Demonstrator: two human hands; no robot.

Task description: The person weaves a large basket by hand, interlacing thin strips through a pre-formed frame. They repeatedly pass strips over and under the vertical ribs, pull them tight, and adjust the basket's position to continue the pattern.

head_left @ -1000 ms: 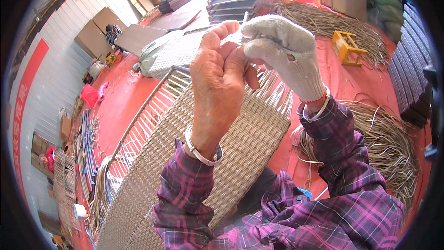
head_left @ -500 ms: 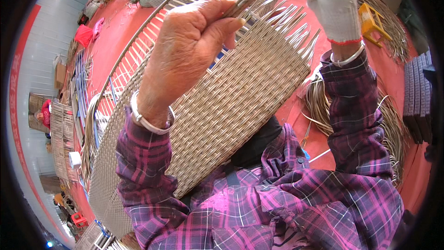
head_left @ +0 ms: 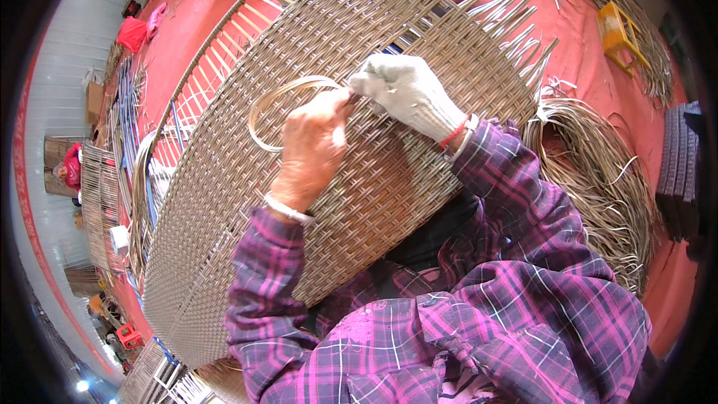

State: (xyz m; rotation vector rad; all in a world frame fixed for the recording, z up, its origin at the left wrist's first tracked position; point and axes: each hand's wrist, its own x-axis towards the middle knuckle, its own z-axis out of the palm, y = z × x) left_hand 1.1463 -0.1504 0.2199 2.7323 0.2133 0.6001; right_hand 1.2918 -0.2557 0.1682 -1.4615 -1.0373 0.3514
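Observation:
A large curved panel of brown-grey wicker weave [head_left: 359,217] lies in front of me, tilted across my lap. Above its middle, my bare left hand [head_left: 314,142] pinches a thin wicker strip [head_left: 258,116], which bends in a loop to the left of my fingers. My right hand [head_left: 404,97], in a white knitted glove, is closed with its fingertips against the left ones, where the strip runs in. The exact grip between the fingertips is hidden. Just beyond the glove, a gap in the weave shows blue [head_left: 393,49]. Loose strip ends [head_left: 516,26] stick out along the panel's far right edge.
A big bundle of wicker strips [head_left: 598,172] lies on the red floor at my right. Farther off stand a yellow stool [head_left: 622,37] and stacked grey pieces [head_left: 677,172]. A frame with bare slats [head_left: 217,56] lies beyond the panel. Someone in red [head_left: 71,168] is at far left.
Both hands have come down and nearer from the top of the view, meeting over the panel. The strip now forms a loop beside my left hand. More of the panel shows.

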